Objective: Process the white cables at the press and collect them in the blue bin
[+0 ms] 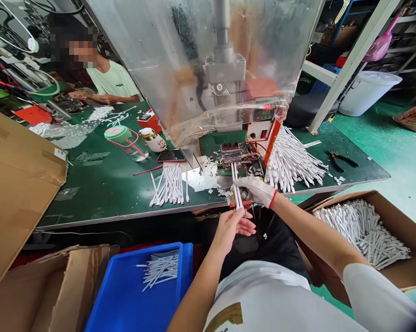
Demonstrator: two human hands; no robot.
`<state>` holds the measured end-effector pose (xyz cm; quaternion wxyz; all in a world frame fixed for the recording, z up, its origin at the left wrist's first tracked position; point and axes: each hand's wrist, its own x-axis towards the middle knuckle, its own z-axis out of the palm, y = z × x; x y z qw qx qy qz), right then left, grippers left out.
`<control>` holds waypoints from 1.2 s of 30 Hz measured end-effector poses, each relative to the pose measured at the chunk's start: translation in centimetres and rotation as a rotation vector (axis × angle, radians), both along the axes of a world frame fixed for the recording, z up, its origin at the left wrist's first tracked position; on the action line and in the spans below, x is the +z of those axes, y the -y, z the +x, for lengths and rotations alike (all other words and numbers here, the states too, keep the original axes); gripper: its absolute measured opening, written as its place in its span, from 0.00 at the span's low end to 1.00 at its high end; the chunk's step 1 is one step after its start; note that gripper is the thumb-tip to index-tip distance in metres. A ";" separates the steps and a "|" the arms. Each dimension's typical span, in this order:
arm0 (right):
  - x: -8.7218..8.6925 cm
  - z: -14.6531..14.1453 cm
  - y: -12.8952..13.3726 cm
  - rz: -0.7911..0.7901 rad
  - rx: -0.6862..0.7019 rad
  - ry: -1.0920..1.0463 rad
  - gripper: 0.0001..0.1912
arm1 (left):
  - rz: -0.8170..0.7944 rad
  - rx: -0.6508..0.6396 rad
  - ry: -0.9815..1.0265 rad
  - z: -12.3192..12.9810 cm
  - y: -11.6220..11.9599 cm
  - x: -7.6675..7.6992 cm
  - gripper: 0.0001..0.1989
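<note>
Two slim white plastic strips [237, 190] run side by side from the heated block [230, 152] of a press toward me. My bare left hand [231, 227] pinches their near ends, thumb on top. Further up, my right hand [256, 191], in a white knitted glove with a red cuff, closes on the same strips from the right. Their far ends reach the front of the block; whether they go inside I cannot tell. Above it hangs the press cylinder [225, 74] behind a clear plastic shield [180, 69].
White strips lie in a small pile [171, 184] left and a large pile [294, 161] right. Pliers [342, 160], a phone [171, 156] and a cup [125, 140] rest on the green table. A blue bin [125, 295] and a carton [370, 198] hold more strips. A co-worker [114, 83] sits far left.
</note>
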<state>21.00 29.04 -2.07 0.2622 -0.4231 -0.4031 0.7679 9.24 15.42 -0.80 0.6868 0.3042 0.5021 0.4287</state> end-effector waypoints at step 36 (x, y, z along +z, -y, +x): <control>0.9 -2.7 -2.5 0.099 -0.307 0.037 0.10 | 0.013 0.039 0.044 1.1 -0.9 -0.3 0.35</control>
